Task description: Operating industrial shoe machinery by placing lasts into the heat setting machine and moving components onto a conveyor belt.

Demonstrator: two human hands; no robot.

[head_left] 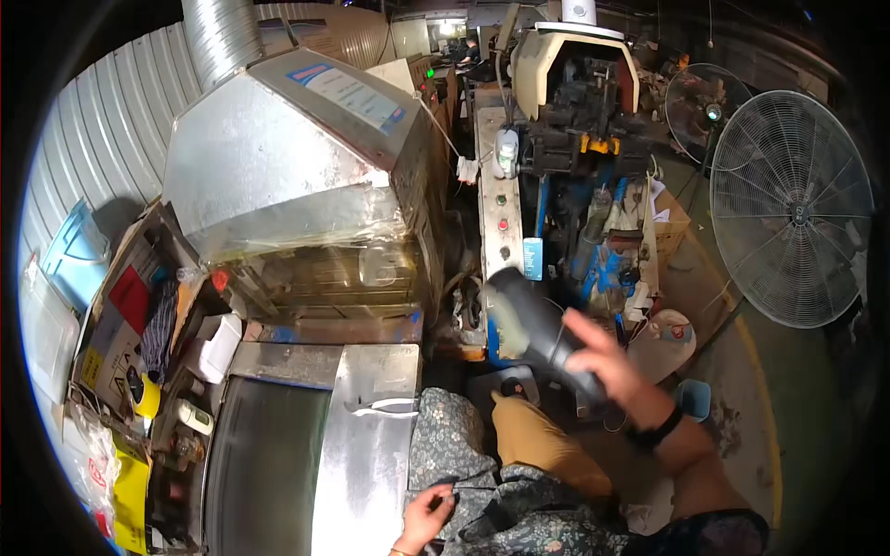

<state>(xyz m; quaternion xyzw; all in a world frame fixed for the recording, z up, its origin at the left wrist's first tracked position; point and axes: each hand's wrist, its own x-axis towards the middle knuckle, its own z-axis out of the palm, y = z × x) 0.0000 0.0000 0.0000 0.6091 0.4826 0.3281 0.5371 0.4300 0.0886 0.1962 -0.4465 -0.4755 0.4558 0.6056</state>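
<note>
A black boot (528,320), smeared by motion, is held up in front of me with its paler underside toward the left. Around its nearer end my right hand (601,357) is closed, with a dark band on the wrist. My left hand (426,519) is low in front of my body, beside my dark floral clothing (454,435). Its fingers are curled together, and whatever they may hold is hidden. To its left runs a bare metal ledge (366,463) with thin white strips lying on it.
A metal-hooded machine (287,157) with a dark conveyor belt (264,473) stands on the left. Ahead is another machine (584,111) beside a narrow panel with buttons (502,208). Large fans (797,213) stand at right. Cartons (120,306) and a blue bucket (79,255) line the left.
</note>
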